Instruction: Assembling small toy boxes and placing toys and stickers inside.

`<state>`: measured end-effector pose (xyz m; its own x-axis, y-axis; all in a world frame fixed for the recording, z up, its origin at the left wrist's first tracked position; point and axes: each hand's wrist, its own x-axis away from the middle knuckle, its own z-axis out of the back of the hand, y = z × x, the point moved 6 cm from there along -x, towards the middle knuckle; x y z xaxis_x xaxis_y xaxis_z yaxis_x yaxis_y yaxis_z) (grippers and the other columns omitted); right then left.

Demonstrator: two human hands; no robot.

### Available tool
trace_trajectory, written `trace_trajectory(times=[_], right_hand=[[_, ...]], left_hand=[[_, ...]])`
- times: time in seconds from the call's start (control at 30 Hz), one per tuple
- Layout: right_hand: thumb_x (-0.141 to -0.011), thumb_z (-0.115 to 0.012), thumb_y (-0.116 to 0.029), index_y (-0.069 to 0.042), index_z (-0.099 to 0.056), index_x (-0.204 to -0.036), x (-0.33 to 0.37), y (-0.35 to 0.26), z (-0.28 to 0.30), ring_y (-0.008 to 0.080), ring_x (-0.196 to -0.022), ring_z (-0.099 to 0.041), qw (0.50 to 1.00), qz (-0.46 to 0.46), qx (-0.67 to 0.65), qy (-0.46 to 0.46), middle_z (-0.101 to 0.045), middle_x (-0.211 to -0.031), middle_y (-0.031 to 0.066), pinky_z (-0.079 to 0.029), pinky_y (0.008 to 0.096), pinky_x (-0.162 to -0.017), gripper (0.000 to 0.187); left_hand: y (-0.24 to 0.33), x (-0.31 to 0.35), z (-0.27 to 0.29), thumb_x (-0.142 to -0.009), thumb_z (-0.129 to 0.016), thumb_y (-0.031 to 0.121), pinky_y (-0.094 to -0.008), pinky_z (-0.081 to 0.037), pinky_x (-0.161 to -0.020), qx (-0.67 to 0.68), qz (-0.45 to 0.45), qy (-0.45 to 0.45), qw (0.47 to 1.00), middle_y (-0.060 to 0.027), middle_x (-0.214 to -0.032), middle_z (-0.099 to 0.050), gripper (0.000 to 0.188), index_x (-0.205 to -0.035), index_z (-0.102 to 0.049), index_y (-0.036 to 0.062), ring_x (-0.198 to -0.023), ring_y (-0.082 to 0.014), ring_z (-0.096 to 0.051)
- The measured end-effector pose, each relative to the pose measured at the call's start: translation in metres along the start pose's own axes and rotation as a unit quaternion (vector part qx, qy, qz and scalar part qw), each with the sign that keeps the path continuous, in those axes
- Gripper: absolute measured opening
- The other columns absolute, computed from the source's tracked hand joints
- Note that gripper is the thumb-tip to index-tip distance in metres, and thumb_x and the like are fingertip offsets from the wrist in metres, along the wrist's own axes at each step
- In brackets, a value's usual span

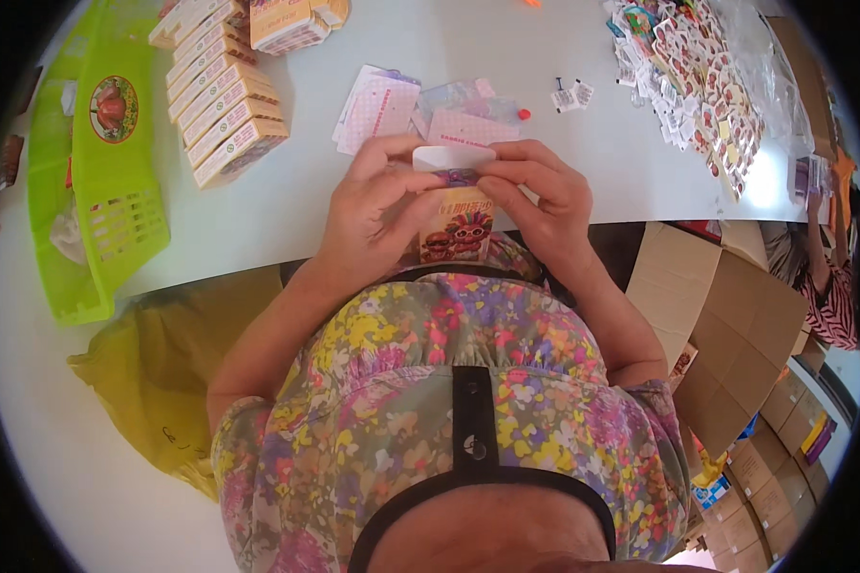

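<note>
Between my two hands, at the table's near edge, is a small orange carton (456, 229) with cartoon figures on its front. Its white top flap (454, 158) stands raised. My left hand (373, 205) pinches the carton's upper left side, while the fingers of my right hand (545, 196) close on its upper right corner. A dark, purple-patterned strip shows at the box opening between my fingertips; what it belongs to I cannot make out. Just beyond my hands lie pink-and-white printed cards (380, 107) and clear plastic pouches (454, 95).
Rows of similar cartons (225, 115) stand at the far left, beside a green plastic basket (124, 201). Small white tags (571, 95) lie right of the cards. A heap of printed stickers (702, 81) covers the far right. An open cardboard box (726, 315) stands below the table's right side.
</note>
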<state>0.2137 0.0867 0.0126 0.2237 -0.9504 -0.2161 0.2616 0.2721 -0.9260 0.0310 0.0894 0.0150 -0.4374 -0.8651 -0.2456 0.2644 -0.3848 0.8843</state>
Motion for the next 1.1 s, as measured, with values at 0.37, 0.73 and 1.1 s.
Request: trace_trajectory(times=[0.37,0.73,1.1], right_hand=[[-0.083,-0.069,-0.001,0.001,-0.071,-0.095,-0.022,0.004,0.002,0.0104,-0.084,-0.063,0.975,-0.157,-0.100,-0.121,-0.069,-0.093,0.0064,-0.052,0.0245,-0.069,0.012],[-0.088,-0.064,0.001,0.003,-0.063,-0.091,-0.029,-0.006,0.009,0.0079,-0.080,-0.064,0.979,-0.173,-0.093,-0.054,-0.069,-0.089,0.0038,-0.054,0.0239,-0.071,0.004],[-0.071,-0.072,0.005,-0.003,-0.069,-0.089,-0.029,-0.065,0.014,0.0238,-0.093,-0.059,0.976,0.089,0.130,-0.147,-0.061,-0.106,0.0090,-0.050,0.0336,-0.080,0.019]], left_hand=[[-0.022,-0.004,-0.001,-0.086,-0.068,-0.001,-0.0239,-0.053,-0.075,0.221,0.173,0.049,0.959,-0.0042,-0.093,-0.067,0.013,-0.098,-0.066,-0.0009,-0.085,-0.0100,-0.065],[-0.017,0.004,-0.027,-0.073,-0.080,0.001,-0.0321,-0.054,-0.084,0.412,0.301,-0.063,0.858,-0.0116,-0.112,-0.065,0.062,-0.126,-0.050,0.0004,-0.100,-0.0171,-0.064],[0.007,0.006,-0.050,-0.067,-0.083,0.007,-0.0295,-0.040,-0.102,0.438,0.319,-0.267,0.797,-0.0036,-0.124,-0.055,0.079,-0.135,-0.044,0.0034,-0.116,-0.0136,-0.051]])
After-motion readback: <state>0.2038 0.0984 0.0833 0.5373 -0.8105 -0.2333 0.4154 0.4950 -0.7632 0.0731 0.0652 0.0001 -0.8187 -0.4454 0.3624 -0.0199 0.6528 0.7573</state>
